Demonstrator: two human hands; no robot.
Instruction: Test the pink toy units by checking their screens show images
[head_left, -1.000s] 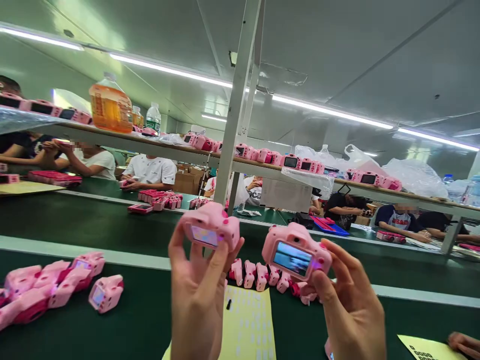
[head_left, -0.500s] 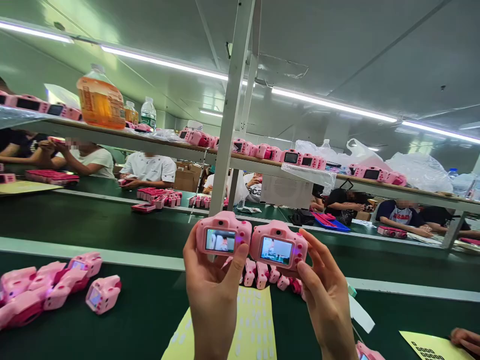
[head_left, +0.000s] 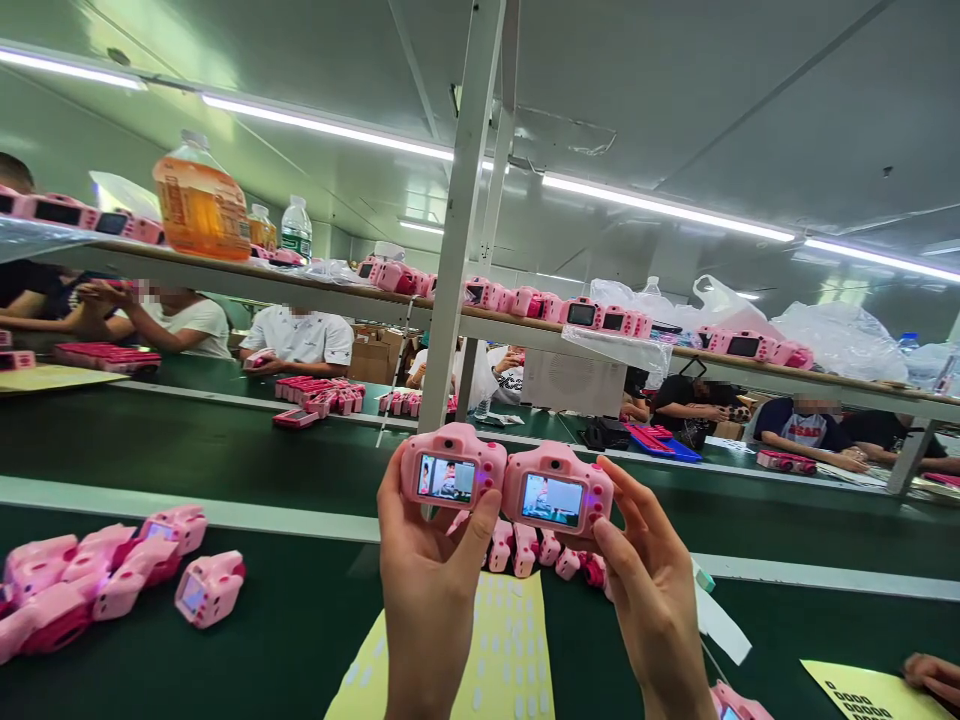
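Two pink toy cameras are held up side by side, their lit screens facing me. My left hand [head_left: 435,570] grips the left pink camera [head_left: 452,466], with the thumb by its buttons. The right pink camera [head_left: 556,490] is in my right hand [head_left: 651,580], thumb at its lower right buttons and a finger on the top corner. The two cameras touch or nearly touch at their inner edges. Below and behind them, a row of pink cameras [head_left: 524,549] stands at the top of a yellow sheet [head_left: 510,640] bearing small pale stickers.
More pink cameras [head_left: 120,570] lie at the left on the green table [head_left: 285,620]. A metal post [head_left: 459,220] rises behind my hands, joined to a shelf [head_left: 360,300] with cameras, bottles and plastic bags. People sit opposite. Another person's hand [head_left: 934,675] touches a yellow sheet at the right.
My left hand and its camera have shifted slightly right, closer to the other camera. The left camera's screen picture differs. My right hand has barely moved.
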